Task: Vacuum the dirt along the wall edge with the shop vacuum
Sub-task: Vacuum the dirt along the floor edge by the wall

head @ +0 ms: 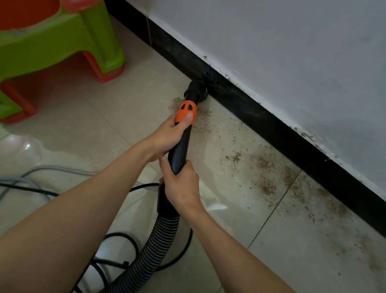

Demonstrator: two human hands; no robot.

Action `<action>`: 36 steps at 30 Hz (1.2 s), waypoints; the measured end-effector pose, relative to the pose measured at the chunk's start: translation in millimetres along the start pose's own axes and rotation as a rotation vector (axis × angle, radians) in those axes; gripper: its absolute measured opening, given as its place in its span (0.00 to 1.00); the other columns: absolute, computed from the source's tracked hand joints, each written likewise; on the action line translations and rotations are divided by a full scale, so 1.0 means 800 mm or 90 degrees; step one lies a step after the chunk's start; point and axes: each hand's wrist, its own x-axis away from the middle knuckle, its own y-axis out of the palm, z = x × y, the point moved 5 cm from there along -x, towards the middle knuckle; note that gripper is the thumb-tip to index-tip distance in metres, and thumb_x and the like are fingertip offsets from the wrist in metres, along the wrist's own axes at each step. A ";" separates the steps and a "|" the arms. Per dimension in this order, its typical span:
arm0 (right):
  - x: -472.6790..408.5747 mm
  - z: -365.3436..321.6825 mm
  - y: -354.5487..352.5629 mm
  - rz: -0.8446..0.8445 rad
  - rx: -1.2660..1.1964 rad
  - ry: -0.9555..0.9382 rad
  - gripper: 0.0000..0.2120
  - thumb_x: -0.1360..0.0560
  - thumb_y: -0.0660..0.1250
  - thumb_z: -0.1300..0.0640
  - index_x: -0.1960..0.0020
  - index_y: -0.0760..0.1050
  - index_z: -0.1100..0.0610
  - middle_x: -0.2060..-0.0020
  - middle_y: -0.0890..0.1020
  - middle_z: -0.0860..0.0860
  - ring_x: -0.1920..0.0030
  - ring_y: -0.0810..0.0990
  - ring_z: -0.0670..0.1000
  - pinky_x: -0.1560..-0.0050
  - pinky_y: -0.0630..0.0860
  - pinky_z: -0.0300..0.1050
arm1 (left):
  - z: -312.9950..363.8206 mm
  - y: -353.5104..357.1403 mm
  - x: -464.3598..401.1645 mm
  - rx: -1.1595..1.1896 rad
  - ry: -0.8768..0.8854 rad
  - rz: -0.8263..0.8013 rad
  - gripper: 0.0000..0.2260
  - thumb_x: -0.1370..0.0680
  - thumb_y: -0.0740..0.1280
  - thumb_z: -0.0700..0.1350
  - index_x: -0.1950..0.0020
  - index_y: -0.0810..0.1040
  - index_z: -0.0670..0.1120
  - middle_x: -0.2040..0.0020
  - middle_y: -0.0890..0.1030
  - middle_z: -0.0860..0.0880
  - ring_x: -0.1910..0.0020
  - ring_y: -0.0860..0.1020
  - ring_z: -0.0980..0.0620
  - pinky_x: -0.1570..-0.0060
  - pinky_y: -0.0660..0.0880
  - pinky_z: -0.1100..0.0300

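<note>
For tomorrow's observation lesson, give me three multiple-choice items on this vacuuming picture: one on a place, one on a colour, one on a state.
1. Where is the nozzle?
A. against the black skirting
B. under the green stool
C. lifted in the air

2. What colour is the collar on the wand?
A. blue
B. orange
C. white

3. How is the wand held?
A. by one hand
B. by both hands
C. lying loose on the floor

Answers:
1 A, its head meets the skirting at the floor.
2 B, it shows orange.
3 B, the left hand and the right hand both grip it.
</note>
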 end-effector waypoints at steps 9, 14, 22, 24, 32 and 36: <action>-0.015 -0.017 0.033 -0.065 0.049 -0.047 0.19 0.23 0.60 0.39 0.48 0.69 0.56 0.58 0.82 0.56 0.59 0.82 0.55 0.56 0.80 0.54 | -0.011 -0.059 -0.013 -0.011 -0.050 0.034 0.19 0.19 0.56 0.57 0.37 0.66 0.43 0.49 0.74 0.44 0.52 0.74 0.48 0.42 0.73 0.49; -0.011 -0.013 0.041 -0.088 0.043 -0.049 0.20 0.22 0.58 0.38 0.48 0.68 0.55 0.57 0.82 0.56 0.58 0.82 0.55 0.54 0.80 0.55 | -0.015 -0.062 0.000 -0.004 -0.013 0.057 0.11 0.19 0.55 0.56 0.51 0.68 0.49 0.54 0.73 0.43 0.56 0.72 0.47 0.50 0.72 0.50; 0.029 0.003 0.029 -0.093 0.064 -0.049 0.19 0.22 0.55 0.37 0.49 0.68 0.53 0.59 0.82 0.53 0.60 0.81 0.52 0.57 0.80 0.51 | -0.029 -0.043 0.036 0.027 -0.016 0.069 0.10 0.19 0.55 0.56 0.52 0.68 0.51 0.53 0.74 0.42 0.57 0.73 0.47 0.52 0.73 0.50; 0.040 0.009 0.027 -0.087 0.076 -0.051 0.19 0.22 0.55 0.36 0.50 0.68 0.52 0.59 0.82 0.53 0.60 0.81 0.52 0.58 0.80 0.51 | -0.034 -0.039 0.044 0.024 -0.021 0.062 0.11 0.19 0.55 0.57 0.50 0.68 0.50 0.53 0.74 0.42 0.56 0.74 0.48 0.51 0.73 0.49; 0.047 0.010 0.000 -0.035 -0.010 -0.036 0.15 0.20 0.57 0.41 0.50 0.69 0.54 0.63 0.82 0.51 0.65 0.80 0.47 0.66 0.76 0.38 | -0.008 -0.002 0.044 -0.033 -0.003 0.006 0.11 0.18 0.54 0.54 0.49 0.68 0.46 0.55 0.72 0.43 0.57 0.72 0.48 0.54 0.71 0.54; 0.036 0.005 -0.011 -0.048 -0.012 -0.041 0.16 0.20 0.56 0.43 0.48 0.69 0.56 0.65 0.81 0.50 0.68 0.78 0.44 0.72 0.71 0.29 | -0.006 0.003 0.030 -0.042 -0.026 0.021 0.18 0.19 0.54 0.56 0.39 0.65 0.43 0.54 0.73 0.46 0.58 0.74 0.51 0.56 0.73 0.57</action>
